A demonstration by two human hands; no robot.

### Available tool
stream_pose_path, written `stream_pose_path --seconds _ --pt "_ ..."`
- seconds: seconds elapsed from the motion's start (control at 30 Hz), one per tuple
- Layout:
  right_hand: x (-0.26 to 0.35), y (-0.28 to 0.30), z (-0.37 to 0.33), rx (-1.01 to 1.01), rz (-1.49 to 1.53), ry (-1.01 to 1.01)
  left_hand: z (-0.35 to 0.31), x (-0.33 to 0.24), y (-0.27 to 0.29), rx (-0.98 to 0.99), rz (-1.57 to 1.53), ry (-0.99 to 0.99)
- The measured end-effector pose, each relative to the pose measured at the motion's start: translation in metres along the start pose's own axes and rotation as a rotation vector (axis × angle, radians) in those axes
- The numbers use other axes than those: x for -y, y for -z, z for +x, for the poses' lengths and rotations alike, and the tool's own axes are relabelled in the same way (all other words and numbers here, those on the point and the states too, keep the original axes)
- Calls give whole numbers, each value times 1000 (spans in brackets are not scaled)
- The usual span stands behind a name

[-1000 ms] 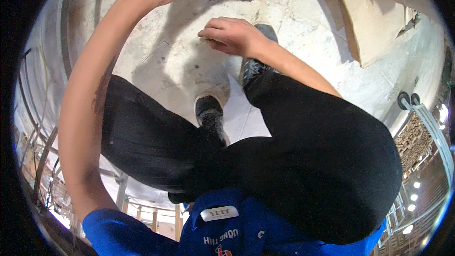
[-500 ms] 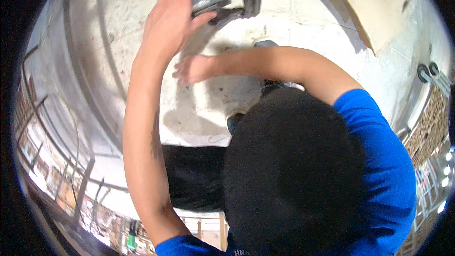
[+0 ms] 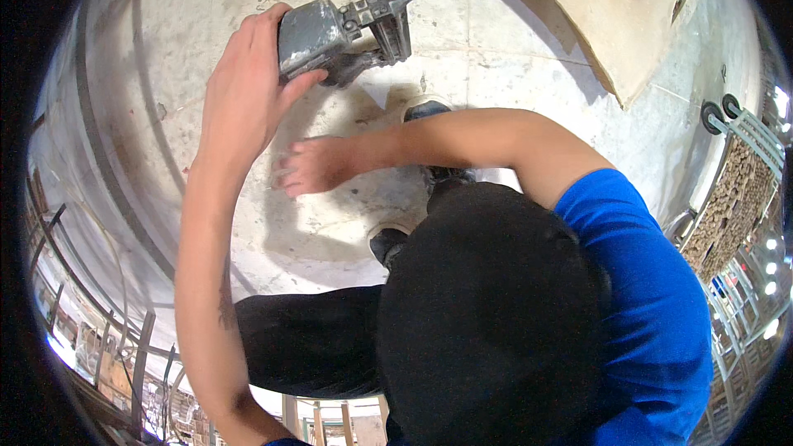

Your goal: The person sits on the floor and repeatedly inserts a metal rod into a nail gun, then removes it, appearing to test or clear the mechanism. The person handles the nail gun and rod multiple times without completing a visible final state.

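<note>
Grey, likely heavy and stiff; best to grasp nail gun (image 3: 312,31) by its broad end, as clasped in left hand (image 3: 246,78).

This looks like a workshop or a factory. The floor (image 3: 446,41) is bare, pale and full of spots. On the right is a cart (image 3: 753,134) on wheels (image 3: 711,118) with brown sticks (image 3: 731,215) piled up. Small bright lights (image 3: 771,288) shine in a row, and there is a gray tool (image 3: 310,33).

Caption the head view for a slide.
Left hand gripping a dark tool, right hand apart from it, over a stained floor.
</note>
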State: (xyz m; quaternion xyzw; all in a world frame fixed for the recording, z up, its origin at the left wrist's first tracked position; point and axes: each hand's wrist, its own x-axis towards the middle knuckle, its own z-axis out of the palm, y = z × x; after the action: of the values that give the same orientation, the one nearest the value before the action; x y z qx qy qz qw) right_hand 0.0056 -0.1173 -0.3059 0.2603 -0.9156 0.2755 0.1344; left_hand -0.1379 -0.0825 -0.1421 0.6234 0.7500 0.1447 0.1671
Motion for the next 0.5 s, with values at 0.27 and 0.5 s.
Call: stream_pose_path --seconds 0.27,0.5 --pt "33 168 -76 70 1018 -775 -14 13 -7 -42 22 -65" --pt "46 263 -118 -629 1164 -1153 -20 18 -10 -58 56 -70"
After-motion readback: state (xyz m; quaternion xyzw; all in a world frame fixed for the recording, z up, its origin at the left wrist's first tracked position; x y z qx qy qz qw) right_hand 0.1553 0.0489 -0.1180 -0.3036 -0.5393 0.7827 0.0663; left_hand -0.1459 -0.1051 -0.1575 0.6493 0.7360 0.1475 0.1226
